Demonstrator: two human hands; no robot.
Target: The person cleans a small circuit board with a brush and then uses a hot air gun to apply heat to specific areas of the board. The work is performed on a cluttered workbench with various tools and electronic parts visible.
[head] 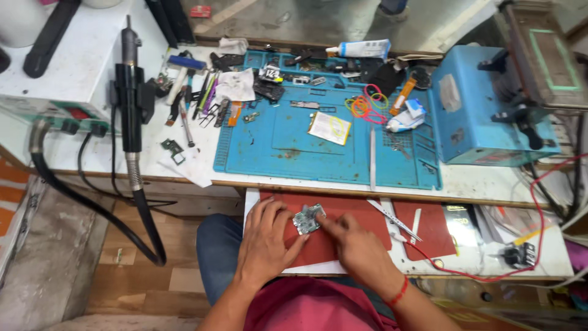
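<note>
Board (308, 219): one small circuit board on the red mat (355, 211), near its rear edge. Left hand (264, 242) pinches its left side; right hand (357, 246) presses a fingertip on its right. One pair of tweezers (393, 219) lies just right; mat front is bare.

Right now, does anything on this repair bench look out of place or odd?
Mostly working clutter. The left hand and right hand pin a small circuit board on the red mat. Odd bits: a red wire straggles over the bench edge, and coloured rubber bands lie tangled on the blue mat.
</note>
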